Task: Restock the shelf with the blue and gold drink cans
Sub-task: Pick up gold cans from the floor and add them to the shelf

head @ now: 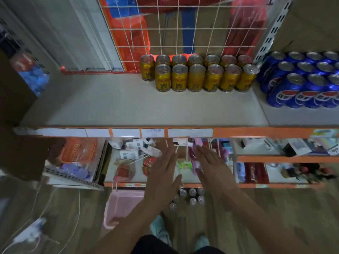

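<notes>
Gold ribbed drink cans (200, 77) and blue drink cans (300, 85) stand above my empty, straight-fingered left hand (161, 173) and right hand (213, 167); silver-topped cans (192, 192) below them remain unshelved, I judge

The blue cans (291, 88) bore a red, white and blue round logo whose characters were too blurred to read. Print on the gold cans (196, 77) and the shelf-edge labels (152, 133) was illegible.
</notes>
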`<state>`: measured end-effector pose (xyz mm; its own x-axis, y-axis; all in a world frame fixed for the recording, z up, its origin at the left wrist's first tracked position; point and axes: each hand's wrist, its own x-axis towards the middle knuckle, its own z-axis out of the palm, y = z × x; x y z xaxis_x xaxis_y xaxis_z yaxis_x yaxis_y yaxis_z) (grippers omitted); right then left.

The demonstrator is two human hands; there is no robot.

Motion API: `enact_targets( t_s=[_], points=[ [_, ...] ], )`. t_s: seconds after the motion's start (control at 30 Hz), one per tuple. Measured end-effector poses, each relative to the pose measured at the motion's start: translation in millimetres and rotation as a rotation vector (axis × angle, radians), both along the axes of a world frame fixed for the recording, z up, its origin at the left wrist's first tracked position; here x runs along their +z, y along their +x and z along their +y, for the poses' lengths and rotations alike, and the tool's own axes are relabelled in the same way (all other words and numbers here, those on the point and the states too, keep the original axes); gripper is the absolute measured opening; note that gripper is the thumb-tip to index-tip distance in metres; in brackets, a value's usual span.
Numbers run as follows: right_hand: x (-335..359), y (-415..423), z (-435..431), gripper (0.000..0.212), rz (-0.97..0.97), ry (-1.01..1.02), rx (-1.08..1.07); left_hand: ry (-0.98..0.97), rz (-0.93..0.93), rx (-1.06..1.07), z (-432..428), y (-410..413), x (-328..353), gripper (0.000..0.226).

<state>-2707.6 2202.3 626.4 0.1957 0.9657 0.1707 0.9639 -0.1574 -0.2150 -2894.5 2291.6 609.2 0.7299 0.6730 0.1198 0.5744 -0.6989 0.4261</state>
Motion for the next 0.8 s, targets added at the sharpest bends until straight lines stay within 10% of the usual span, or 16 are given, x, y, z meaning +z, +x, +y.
enact_targets(
  t_s=[0.8],
  points=[
    [-285, 14, -141, 0.068, 0.251, -0.498, 0.057, -0.319, 0.382, 0.055, -139, 3, -270, 0.070]
  ],
)
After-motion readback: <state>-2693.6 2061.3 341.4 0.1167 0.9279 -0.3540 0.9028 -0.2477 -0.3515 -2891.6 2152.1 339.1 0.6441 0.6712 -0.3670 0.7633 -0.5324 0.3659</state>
